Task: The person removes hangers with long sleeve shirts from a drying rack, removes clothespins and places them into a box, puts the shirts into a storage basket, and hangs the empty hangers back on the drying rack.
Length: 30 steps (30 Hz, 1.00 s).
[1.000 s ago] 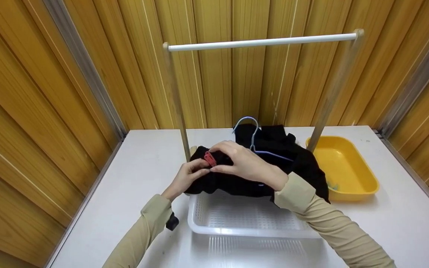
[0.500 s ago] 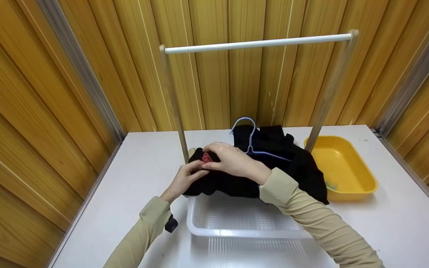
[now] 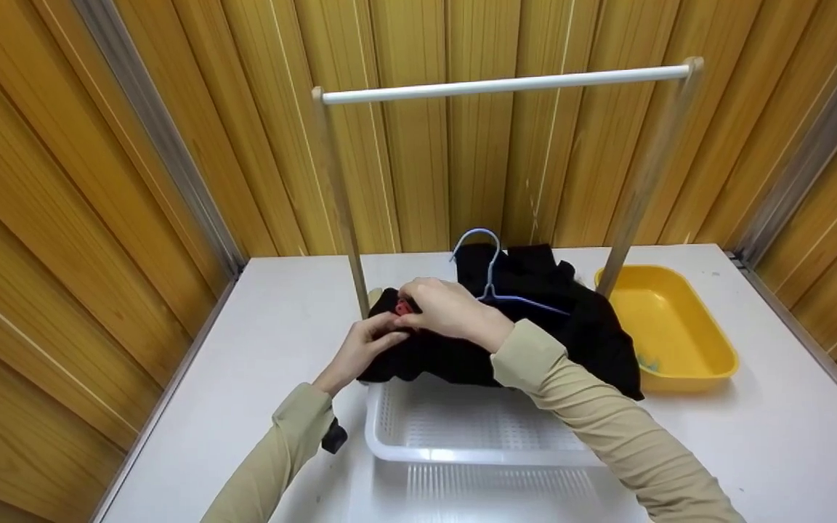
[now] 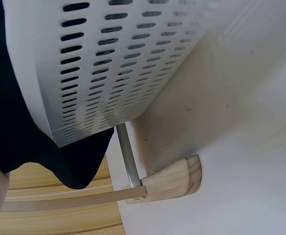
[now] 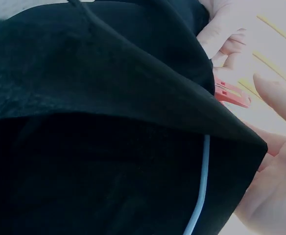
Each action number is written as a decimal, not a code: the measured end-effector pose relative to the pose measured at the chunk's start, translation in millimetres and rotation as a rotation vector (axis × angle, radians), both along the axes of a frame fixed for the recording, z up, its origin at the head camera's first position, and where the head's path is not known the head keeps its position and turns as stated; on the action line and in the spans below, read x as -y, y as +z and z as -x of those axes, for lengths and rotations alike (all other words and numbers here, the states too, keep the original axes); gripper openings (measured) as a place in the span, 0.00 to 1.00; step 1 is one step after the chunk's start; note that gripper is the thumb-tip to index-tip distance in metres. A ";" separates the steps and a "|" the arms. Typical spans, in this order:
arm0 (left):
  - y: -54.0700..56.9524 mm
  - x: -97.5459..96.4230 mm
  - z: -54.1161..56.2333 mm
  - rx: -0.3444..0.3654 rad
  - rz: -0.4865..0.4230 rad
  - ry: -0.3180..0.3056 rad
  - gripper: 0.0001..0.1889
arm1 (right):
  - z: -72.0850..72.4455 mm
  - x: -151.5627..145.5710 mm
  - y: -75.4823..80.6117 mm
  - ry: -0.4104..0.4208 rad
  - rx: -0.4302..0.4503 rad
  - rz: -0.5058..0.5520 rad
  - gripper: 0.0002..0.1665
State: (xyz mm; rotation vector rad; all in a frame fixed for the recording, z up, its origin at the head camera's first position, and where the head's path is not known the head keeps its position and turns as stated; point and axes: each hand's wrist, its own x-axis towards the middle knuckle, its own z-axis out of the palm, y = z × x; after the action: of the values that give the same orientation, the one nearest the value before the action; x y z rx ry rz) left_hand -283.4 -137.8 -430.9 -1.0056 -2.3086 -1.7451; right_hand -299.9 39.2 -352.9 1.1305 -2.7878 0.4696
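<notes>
A black garment (image 3: pixel 447 356) lies bunched over a white basket, with a light blue hanger (image 3: pixel 490 269) in it. At its left end is a red clothespin (image 3: pixel 403 308), partly covered by fingers. My left hand (image 3: pixel 360 349) pinches the garment's edge beside the clothespin. From the right, my right hand (image 3: pixel 451 309) reaches across with thumb and fingers about the clothespin. In the right wrist view, a gap shows between the right thumb and the red clothespin (image 5: pixel 232 94). The right fingers (image 5: pixel 270 142) are partly behind the cloth.
The white perforated basket (image 3: pixel 455 455) stands on the white table (image 3: pixel 280 305). Over it rises a rack with wooden posts and a white rail (image 3: pixel 506 86). A yellow tray (image 3: pixel 709 334) with small pale pieces sits at the right. Wood-patterned walls enclose the table.
My right hand has shifted left and closer in, so its fingers cover more of the clothespin. The left hand keeps its grip. Garment and hanger stay about where they were.
</notes>
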 end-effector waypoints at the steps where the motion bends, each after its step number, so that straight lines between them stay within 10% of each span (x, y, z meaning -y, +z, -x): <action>1: -0.2 0.1 0.3 0.004 -0.002 -0.002 0.07 | 0.4 0.4 -0.6 0.000 -0.007 -0.007 0.14; 30: -0.6 -0.5 0.6 0.020 -0.023 0.016 0.06 | -1.6 6.4 -3.0 0.110 -0.019 0.073 0.07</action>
State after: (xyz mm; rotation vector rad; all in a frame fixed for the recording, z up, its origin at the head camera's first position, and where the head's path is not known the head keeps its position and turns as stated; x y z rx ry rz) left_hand -283.9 -137.3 -431.5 -0.9682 -2.2960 -1.7793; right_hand -298.3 32.7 -355.9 1.2692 -2.6787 0.5623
